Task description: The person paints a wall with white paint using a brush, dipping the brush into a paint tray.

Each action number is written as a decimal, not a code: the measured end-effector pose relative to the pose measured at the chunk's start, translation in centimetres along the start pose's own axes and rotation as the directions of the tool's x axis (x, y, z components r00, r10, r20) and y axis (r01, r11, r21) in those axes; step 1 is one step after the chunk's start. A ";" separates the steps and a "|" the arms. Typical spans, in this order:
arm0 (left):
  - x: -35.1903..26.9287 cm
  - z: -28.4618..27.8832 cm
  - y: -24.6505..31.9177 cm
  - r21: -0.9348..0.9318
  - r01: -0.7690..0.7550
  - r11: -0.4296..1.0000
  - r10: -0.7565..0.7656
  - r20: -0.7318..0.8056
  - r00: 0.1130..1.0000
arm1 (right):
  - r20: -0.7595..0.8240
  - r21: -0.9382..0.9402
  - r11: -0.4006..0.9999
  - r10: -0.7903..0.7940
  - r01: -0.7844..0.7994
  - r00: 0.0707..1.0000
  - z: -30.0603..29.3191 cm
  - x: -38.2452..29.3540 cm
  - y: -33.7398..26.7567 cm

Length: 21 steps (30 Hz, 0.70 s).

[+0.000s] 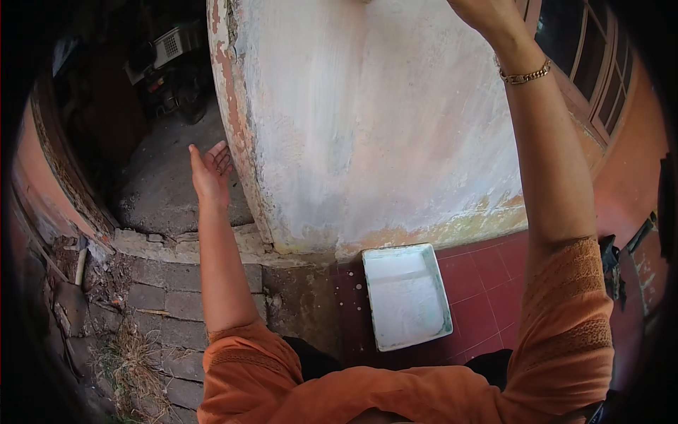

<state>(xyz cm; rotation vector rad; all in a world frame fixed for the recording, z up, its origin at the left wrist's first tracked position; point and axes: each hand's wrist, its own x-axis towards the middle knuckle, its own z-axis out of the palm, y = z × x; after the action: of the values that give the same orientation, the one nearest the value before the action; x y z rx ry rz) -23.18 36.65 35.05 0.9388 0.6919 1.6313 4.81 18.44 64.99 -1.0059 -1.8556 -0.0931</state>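
Note:
My left hand is raised beside the peeling edge of a wall, its fingers apart and nothing in it. Whitish, streaky paint covers most of that wall. My right arm reaches up along the wall, a chain bracelet at the wrist; only the back part of my right hand shows at the top edge, and its fingers and anything in them are cut off. A white paint tray with white paint in it lies on the floor at the wall's foot.
Red tiles lie under the tray, with white drips nearby. Left of them are grey pavers and dry grass. A raised sill crosses the doorway, with a motorcycle in the dark room. A framed window is at upper right.

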 end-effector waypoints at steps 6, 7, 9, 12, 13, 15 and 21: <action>-0.4 0.4 0.6 -0.009 -0.002 1.000 0.002 0.025 1.000 | 0.013 -0.645 0.606 -0.601 0.466 0.799 5.6 -5.2 6.7; -0.4 0.2 0.7 0.005 -0.006 1.000 0.005 0.033 0.999 | 0.048 -0.603 0.620 -0.599 0.502 0.799 7.7 -7.2 8.9; -0.6 -0.2 1.2 0.016 -0.009 1.000 0.008 0.033 0.999 | 0.191 -0.511 0.696 -0.480 0.504 0.856 11.1 -12.8 9.9; -0.4 0.1 0.8 0.014 0.012 1.000 -0.012 0.061 0.998 | 0.433 -0.383 0.787 -0.310 0.484 0.846 14.2 -21.6 12.0; -0.3 0.0 0.8 0.022 0.020 1.000 -0.022 0.068 0.997 | 0.500 -0.343 0.815 -0.263 0.467 0.825 15.1 -23.9 12.3; -0.4 0.1 0.7 0.029 0.026 0.999 -0.029 0.108 0.994 | 0.556 -0.308 0.854 -0.196 0.420 0.808 15.7 -26.2 12.3; -0.8 1.2 0.6 0.024 0.063 0.998 -0.066 0.163 0.984 | 0.434 -0.069 0.988 -0.093 0.136 0.896 12.7 -19.2 10.7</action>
<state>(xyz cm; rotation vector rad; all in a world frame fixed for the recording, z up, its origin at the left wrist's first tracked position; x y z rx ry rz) -22.38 35.73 35.93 1.0408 0.6190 1.4751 6.20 19.91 39.70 -1.0431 -2.3356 -0.0338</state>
